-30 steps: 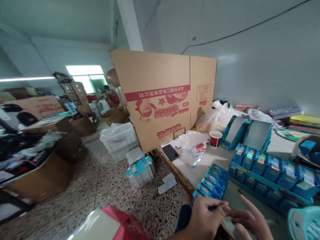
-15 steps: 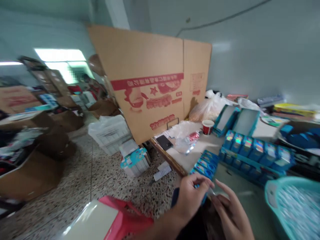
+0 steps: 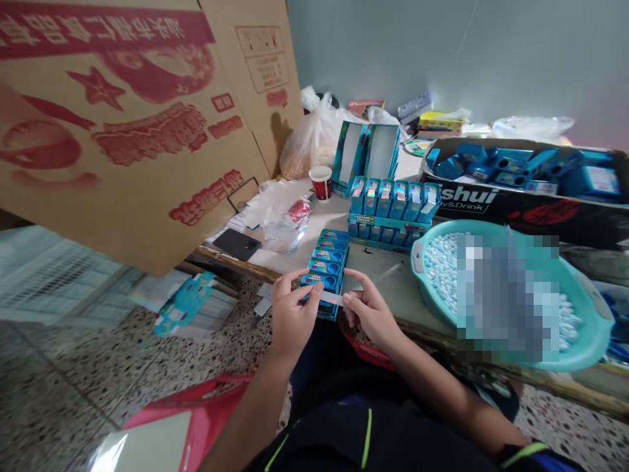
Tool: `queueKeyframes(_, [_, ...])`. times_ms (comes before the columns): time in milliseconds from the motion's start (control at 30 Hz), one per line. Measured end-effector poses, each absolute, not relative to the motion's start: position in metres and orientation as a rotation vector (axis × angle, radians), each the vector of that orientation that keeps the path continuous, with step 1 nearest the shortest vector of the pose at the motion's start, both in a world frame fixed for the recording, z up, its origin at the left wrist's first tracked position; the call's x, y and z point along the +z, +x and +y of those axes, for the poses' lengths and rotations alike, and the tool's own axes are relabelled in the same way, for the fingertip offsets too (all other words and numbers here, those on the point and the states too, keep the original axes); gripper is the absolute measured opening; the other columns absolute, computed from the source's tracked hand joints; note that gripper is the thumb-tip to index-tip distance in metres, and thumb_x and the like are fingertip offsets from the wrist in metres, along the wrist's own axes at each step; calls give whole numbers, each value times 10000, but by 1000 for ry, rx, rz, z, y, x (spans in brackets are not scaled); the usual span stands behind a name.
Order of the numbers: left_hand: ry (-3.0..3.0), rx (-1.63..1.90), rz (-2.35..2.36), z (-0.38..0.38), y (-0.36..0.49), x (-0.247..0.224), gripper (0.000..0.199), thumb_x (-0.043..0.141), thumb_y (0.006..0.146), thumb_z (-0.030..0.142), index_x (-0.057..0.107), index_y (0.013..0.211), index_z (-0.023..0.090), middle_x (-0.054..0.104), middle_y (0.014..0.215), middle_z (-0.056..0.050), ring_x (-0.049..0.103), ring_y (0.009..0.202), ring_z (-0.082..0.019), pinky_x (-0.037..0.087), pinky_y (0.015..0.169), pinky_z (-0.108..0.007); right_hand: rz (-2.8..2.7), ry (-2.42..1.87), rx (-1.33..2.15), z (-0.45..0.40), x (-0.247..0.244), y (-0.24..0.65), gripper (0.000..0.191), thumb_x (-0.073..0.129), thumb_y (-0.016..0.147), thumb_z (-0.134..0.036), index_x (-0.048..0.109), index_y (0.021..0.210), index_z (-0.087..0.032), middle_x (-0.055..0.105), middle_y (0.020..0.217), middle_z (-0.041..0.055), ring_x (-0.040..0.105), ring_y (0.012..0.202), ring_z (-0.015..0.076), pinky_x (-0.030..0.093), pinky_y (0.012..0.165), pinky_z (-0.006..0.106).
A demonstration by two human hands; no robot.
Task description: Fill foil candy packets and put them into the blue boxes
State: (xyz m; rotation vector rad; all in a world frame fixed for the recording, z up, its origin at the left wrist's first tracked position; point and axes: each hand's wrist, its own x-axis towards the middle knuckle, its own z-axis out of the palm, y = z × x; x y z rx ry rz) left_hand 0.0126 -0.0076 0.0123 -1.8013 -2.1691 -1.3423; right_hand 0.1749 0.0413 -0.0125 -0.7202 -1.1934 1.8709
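Between my two hands a short, pale shiny strip (image 3: 332, 298) is stretched level. My left hand (image 3: 293, 311) pinches its left end between thumb and fingers. At the other end, my right hand (image 3: 369, 309) grips it the same way. Just behind and beneath the strip stands a row of small blue boxes (image 3: 328, 254) at the table's front edge. Farther back, a blue display tray (image 3: 390, 226) holds upright small blue boxes with shiny tops.
A turquoise basin (image 3: 425, 288) of small wrapped pieces stands right, partly pixelated. Behind it is a black carton (image 3: 540, 213) of blue boxes. A paper cup (image 3: 321, 182), a phone (image 3: 236, 244) and plastic bags lie left of the display tray. A large cardboard sheet (image 3: 147, 131) rises at left.
The view has swung right and down toward the table. My hands, earlier close together over a clear piece, now hold the strip stretched out between them.
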Motion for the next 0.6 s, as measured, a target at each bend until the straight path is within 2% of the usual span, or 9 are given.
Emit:
queueKeyframes(200, [-1883,-1350,-2285,0,6,7,267,627,956,392,811,880,214,707,1241,-89,661,1146,-254,503,1053,-431,-1138,-717,1968,49,-24,171,663,709,836,-489,430,1367,-206,489,511,-119,391,430,102,304,439,229])
queueKeyframes(333, [-1913,-1423,-2306,-3,6,-1,299,600,971,411,810,990,199,702,1290,-109,666,1180,-263,510,1076,-433,-1072,-701,2015,49,-29,165,809,721,811,-445,327,1460,-168,493,498,-129,389,416,100,293,436,217])
queueKeyframes(433, [-1845,-1511,-2320,-4,6,-8,302,637,945,422,782,1087,198,658,1371,-125,640,1243,-288,511,1085,-450,-1023,-679,2041,49,-33,160,927,740,794,-442,236,1522,-168,503,505,-137,408,415,104,332,436,210])
queueKeyframes(467, [-1785,-1576,-2345,-4,6,-9,368,673,920,422,734,1204,197,627,1412,-140,627,1267,-299,518,1079,-456,-1014,-682,2047,49,-36,158,964,745,789,-448,202,1538,-179,517,516,-136,420,415,106,347,434,210])
queueKeyframes(533, [-1659,-1754,-2405,0,6,-11,664,729,876,405,517,1466,187,577,1456,-190,605,1300,-313,534,1057,-461,-1011,-736,2040,50,-46,152,1013,755,775,-479,168,1550,-193,536,532,-134,422,400,106,346,410,206])
queueKeyframes(600, [-1590,-1902,-2451,4,6,-12,826,717,884,378,315,1572,164,567,1446,-227,600,1307,-307,539,1047,-460,-1029,-855,2001,49,-57,146,994,765,752,-528,234,1515,-174,506,507,-141,388,371,102,316,379,204])
